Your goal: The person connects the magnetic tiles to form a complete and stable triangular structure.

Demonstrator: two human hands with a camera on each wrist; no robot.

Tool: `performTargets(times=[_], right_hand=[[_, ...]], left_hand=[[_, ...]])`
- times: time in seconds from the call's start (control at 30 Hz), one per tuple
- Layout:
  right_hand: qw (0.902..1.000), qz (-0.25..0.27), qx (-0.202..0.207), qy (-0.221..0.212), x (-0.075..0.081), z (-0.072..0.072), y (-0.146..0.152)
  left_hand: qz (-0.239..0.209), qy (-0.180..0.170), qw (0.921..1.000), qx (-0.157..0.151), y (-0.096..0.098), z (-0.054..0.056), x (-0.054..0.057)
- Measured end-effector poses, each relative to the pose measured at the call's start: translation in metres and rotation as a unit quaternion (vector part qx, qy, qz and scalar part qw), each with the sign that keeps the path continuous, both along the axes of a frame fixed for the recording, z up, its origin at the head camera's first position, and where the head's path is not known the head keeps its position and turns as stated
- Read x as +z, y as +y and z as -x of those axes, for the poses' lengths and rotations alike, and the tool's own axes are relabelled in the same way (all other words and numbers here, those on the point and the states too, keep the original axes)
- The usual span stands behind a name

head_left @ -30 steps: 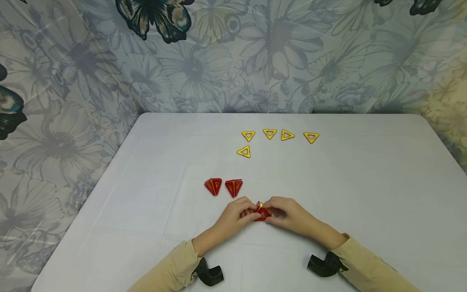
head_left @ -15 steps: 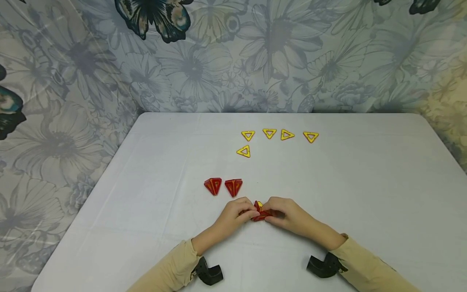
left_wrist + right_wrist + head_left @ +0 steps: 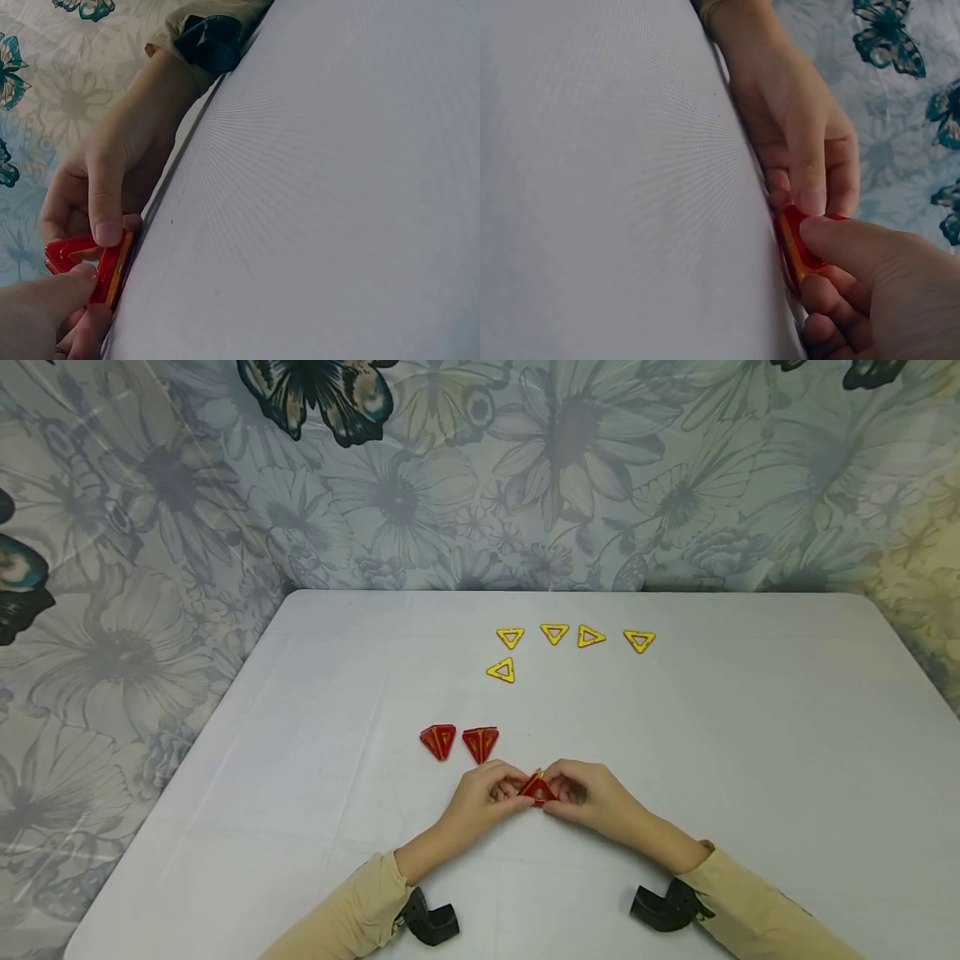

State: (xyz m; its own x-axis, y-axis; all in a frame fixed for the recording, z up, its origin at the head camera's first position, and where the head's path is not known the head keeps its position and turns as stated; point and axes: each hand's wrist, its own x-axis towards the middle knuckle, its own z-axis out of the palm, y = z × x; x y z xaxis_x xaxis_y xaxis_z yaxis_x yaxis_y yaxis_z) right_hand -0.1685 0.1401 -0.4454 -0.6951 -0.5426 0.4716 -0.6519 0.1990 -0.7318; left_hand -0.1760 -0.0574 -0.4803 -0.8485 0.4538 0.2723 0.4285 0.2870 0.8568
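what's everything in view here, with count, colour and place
held piece: 1 (parts hard to count), red with some yellow, between both hands
red pieces: 2, red, side by side beyond the left hand
triangles: 5, yellow, far part of table, four roughly in a row, one nearer
table: 1, white, under the pieces
floral backdrop: 1, mostly grey-blue with dark butterflies, behind table
wrist devices: 2, black, one per cuff
sleeves: 2, tan
left hand, right hand: 1 each, bare, pinching the held piece
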Motion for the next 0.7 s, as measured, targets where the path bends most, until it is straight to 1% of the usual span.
performTargets(times=[0.07, 0.17, 0.23, 0.3, 0.33, 0.4, 0.47, 0.53, 0.57, 0.6, 0.7], right_hand=[[1.0000, 0.003, 0.001, -0.007, 0.003, 0.000, 0.000], [0.9998, 0.017, -0.001, -0.012, 0.003, 0.002, 0.000], [0.9995, 0.024, -0.017, -0.015, 0.001, 0.004, 0.000], [0.9984, 0.031, -0.037, -0.030, 0.000, 0.007, 0.000], [0.9971, 0.034, -0.048, -0.048, -0.001, 0.008, 0.000], [0.9917, 0.045, -0.068, -0.100, -0.001, 0.011, 0.001], [0.9833, 0.064, -0.079, -0.151, -0.001, 0.015, 0.002], [0.9749, 0.079, -0.088, -0.188, -0.001, 0.020, 0.002], [0.9732, 0.081, -0.090, -0.195, -0.002, 0.023, 0.002], [0.9743, 0.077, -0.090, -0.191, -0.002, 0.027, 0.001], [0.9825, 0.056, -0.088, -0.155, -0.004, 0.044, -0.001]], left_hand=[[0.001, 0.005, 1.0000, 0.007, 0.000, 0.000, 0.000], [0.001, 0.019, 0.9998, 0.012, 0.000, 0.000, 0.000], [0.002, 0.028, 0.9995, 0.013, 0.001, 0.000, 0.000], [-0.001, 0.032, 0.9994, 0.014, 0.001, -0.001, 0.000], [-0.001, 0.033, 0.9993, 0.015, 0.001, -0.001, 0.000], [-0.002, 0.032, 0.9994, 0.016, 0.000, -0.001, 0.001], [-0.001, 0.033, 0.9993, 0.015, 0.000, -0.001, 0.002], [0.002, 0.038, 0.9992, 0.012, 0.000, -0.001, 0.003], [0.003, 0.041, 0.9991, 0.012, 0.000, -0.001, 0.003], [0.003, 0.042, 0.9990, 0.012, 0.000, -0.001, 0.002], [0.013, 0.046, 0.9988, 0.014, 0.000, 0.000, 0.001]])
